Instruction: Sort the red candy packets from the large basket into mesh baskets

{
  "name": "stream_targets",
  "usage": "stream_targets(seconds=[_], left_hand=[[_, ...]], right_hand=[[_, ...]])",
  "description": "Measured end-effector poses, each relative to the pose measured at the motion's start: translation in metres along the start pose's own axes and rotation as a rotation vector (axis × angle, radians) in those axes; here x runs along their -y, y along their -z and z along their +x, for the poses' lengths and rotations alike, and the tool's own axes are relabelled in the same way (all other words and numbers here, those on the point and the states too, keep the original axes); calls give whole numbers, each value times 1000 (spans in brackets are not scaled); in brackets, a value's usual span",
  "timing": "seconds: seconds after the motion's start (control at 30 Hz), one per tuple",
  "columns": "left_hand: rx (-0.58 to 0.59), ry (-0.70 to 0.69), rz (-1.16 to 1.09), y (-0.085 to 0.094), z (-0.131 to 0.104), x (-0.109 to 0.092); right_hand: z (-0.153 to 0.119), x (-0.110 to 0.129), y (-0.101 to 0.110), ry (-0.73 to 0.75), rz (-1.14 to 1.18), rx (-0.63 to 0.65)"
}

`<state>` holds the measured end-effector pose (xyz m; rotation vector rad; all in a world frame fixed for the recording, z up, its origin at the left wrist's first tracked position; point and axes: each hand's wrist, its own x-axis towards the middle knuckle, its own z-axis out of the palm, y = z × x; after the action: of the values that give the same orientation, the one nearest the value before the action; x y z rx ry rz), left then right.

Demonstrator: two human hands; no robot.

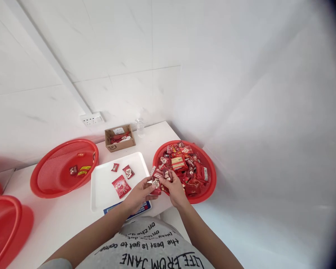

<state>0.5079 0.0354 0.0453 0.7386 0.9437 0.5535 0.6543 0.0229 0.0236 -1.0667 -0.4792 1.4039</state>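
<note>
Both hands meet at the near left rim of a red basket (212,186) heaped with red candy packets (196,164). My left hand (140,192) is closed on a red packet (156,191). My right hand (176,188) pinches dark red packets (167,174) right beside it, fingers partly overlapping them. To the left, a white scale tray (102,186) carries a large pink-red packet (121,186), a dark red packet (128,171) and a small red one (115,167). The scale's blue keypad (142,207) shows partly below my left hand.
Behind the scale stand a cardboard box (121,145) holding packets and a clear plastic bottle (140,127). A red basket (56,170) with a few packets lies left of the scale. Another red basket (2,224) is at the lower left. The wall has a socket (92,118).
</note>
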Motion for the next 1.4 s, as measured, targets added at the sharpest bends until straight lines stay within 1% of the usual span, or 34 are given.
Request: stream_targets(seconds=[0.1,0.23,0.3,0.37,0.43,0.5,0.6,0.73,0.8,0.9,0.97,1.03,1.13,1.2,1.27,1.4], left_hand=[[-97,5,-83,19,-8,4],[-205,14,-188,56,-26,6],[-227,36,-237,74,-35,7],[-209,61,-275,91,-44,8],[-175,67,-309,107,-53,10],[-163,56,-350,121,-60,14],[-203,42,-419,142,-71,20],[-289,42,-476,164,-82,20],[-319,33,-502,171,-85,18],[-277,15,-537,175,-86,15],[-237,15,-549,174,-85,13],[-226,31,-561,171,-83,12],[-228,63,-555,169,-80,13],[-204,82,-510,168,-79,14],[-162,93,-447,168,-78,16],[-73,114,-363,165,-76,20]], right_hand=[[-1,-14,-17,-87,4,41],[-1,-31,-42,-157,2,96],[-4,-38,-55,-191,-1,121],[-6,-45,-64,-225,-16,137],[-6,-54,-69,-249,-73,116],[-1,-64,-69,-265,-156,59],[7,-76,-69,-297,-222,2],[11,-85,-74,-374,-286,23],[9,-87,-77,-358,-333,9],[3,-91,-79,-311,-333,-11],[1,-94,-80,-304,-283,6],[0,-96,-83,-288,-255,24],[-4,-95,-87,-214,-330,14],[-10,-94,-88,-177,-398,5],[-20,-94,-86,-208,-396,9],[-46,-97,-77,-358,-207,60]])
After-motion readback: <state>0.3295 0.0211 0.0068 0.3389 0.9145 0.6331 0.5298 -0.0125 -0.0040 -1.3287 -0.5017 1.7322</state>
